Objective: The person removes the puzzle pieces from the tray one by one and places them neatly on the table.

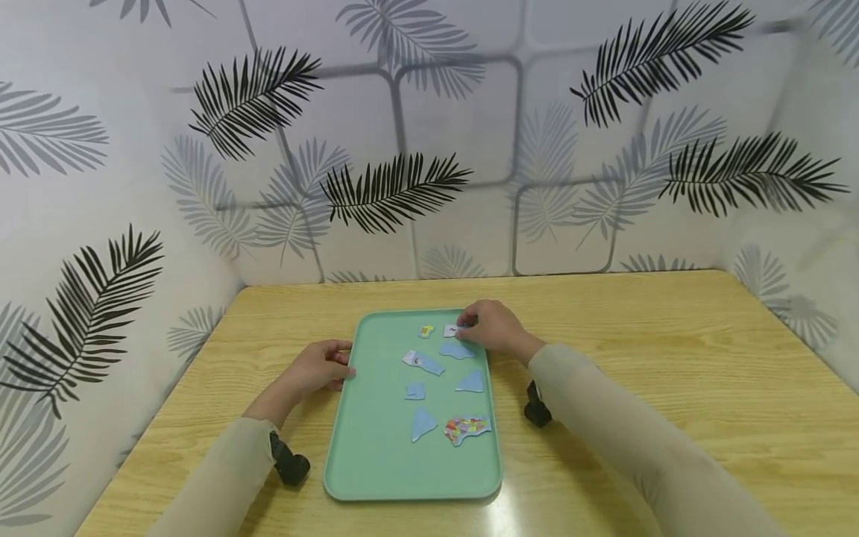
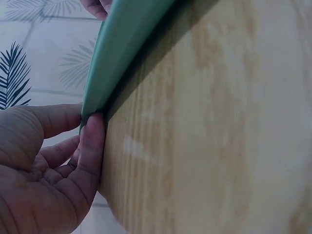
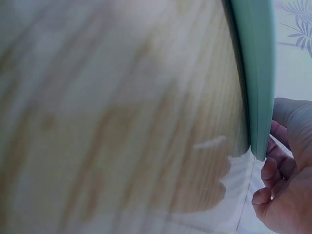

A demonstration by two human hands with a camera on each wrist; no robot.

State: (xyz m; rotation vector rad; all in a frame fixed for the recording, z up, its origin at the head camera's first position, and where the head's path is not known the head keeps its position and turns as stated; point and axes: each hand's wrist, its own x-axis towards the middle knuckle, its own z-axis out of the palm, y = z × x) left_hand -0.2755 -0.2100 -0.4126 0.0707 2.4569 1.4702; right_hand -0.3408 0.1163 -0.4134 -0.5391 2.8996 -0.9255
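Observation:
A green tray (image 1: pixel 376 455) lies on the table with several flat, irregular puzzle pieces on it. At its left edge my left hand (image 1: pixel 322 365) grips the rim, thumb on top and fingers against the outer side, as the left wrist view also shows. Over the far right corner, my right hand (image 1: pixel 493 326) pinches a white and light-blue puzzle piece (image 1: pixel 450 330), partly hidden under the fingertips. Just nearer lies a plain blue piece (image 1: pixel 456 350). A small yellow-green piece (image 1: pixel 426 331) sits to the left of the pinched one.
Further down the tray are a long blue-and-white piece (image 1: pixel 424 363), several plain blue pieces and a multicoloured map-like piece (image 1: pixel 466 429) near the right rim. The wooden table (image 1: pixel 637 335) meets a leaf-patterned wall covering (image 1: pixel 456 224) behind.

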